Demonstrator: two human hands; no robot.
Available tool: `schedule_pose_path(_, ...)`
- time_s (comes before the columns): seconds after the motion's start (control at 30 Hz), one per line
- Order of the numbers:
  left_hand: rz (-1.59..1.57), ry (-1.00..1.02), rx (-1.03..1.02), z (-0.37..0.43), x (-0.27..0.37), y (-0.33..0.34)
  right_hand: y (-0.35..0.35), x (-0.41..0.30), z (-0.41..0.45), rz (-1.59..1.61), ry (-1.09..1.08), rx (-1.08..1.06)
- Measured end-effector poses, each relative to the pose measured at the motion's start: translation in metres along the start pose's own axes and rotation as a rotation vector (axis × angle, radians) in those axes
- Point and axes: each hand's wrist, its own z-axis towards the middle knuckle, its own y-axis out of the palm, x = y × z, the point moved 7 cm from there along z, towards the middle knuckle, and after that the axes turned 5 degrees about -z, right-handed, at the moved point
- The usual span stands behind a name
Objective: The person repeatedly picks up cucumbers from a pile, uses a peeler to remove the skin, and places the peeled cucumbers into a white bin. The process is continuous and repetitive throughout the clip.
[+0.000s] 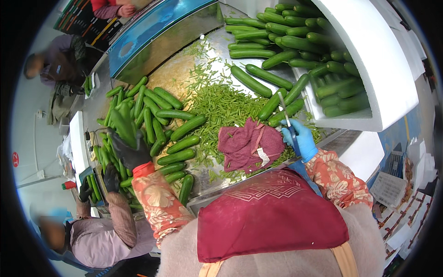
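My left hand [130,149], in a black glove, holds a few cucumbers [124,125], slightly blurred, above the cucumber pile at the left of the metal table. In a blue glove, my right hand [301,139] grips a knife [291,130] with a dark blue handle and a narrow blade pointing up and away. Just beyond that blade lie several loose cucumbers [286,112]. A crumpled maroon cloth [251,145] rests left of my right hand. Behind it spreads a heap of small green trimmings [221,107]. Other cucumbers [176,157] lie between the cloth and my left hand.
A white foam box [387,65] lies tipped at the right, cucumbers spilling from its mouth. A metal partition with a blue top [162,31] borders the far side. A co-worker's gloved hands [111,178] are close beside my left hand. Other people are at the far left and top.
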Motion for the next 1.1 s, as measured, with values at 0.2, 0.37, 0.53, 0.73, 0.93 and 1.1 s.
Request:
schedule_pose_path(0.2, -0.590, 0.045, -0.561, -0.033, 0.107, 0.091, -0.028, 0.020, 0.004, 0.135, 0.007, 0.076)
schedule_pose_path(0.37, -0.602, 0.387, -0.862, -0.086, 0.278, 0.141, -0.039, 0.032, -0.006, 0.132, 0.012, 0.066)
schedule_pose_path(0.53, -0.178, 0.543, -1.084, -0.117, 0.355, 0.180, -0.054, 0.055, -0.019, 0.178, 0.031, 0.076)
schedule_pose_path(0.73, -0.092, 0.532, -1.243, -0.131, 0.354, 0.212, -0.064, 0.068, -0.025, 0.174, 0.083, 0.078)
schedule_pose_path(0.93, -0.128, 0.413, -1.326, -0.107, 0.319, 0.183, -0.061, 0.058, -0.026, 0.087, 0.070, -0.040)
schedule_pose_path(1.1, -0.433, 0.145, -1.138, -0.081, 0.283, 0.143, -0.053, 0.043, -0.026, 0.001, -0.099, -0.053)
